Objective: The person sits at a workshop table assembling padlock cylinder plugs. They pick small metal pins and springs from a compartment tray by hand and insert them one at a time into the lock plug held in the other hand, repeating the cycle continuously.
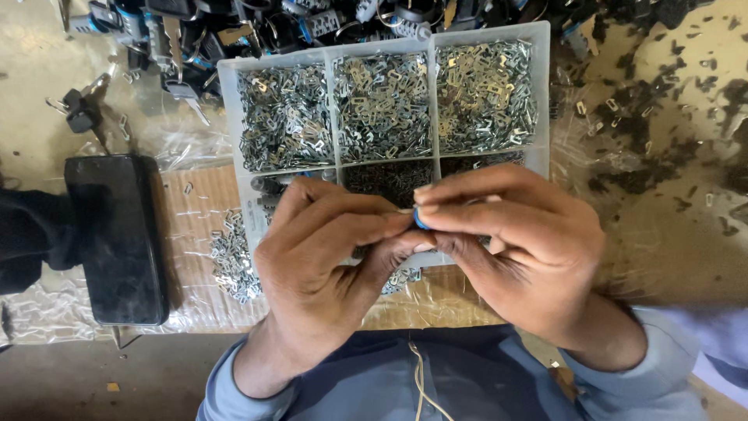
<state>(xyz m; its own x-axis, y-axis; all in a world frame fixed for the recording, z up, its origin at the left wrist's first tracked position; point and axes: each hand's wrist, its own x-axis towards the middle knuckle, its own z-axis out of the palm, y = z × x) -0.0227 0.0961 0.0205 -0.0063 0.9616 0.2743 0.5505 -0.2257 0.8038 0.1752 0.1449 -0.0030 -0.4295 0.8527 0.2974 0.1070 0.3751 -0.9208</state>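
Blue and tiny, the plastic piece (421,219) sits pinched between the fingertips of your left hand (323,253) and right hand (514,249), both clenched on it, above the near edge of the compartment tray (227,101). It looks light, stiff and easily dropped; hold it by its sides

Workshop: parts organiser (541,93) of metal clips, keys (183,86) heaped.
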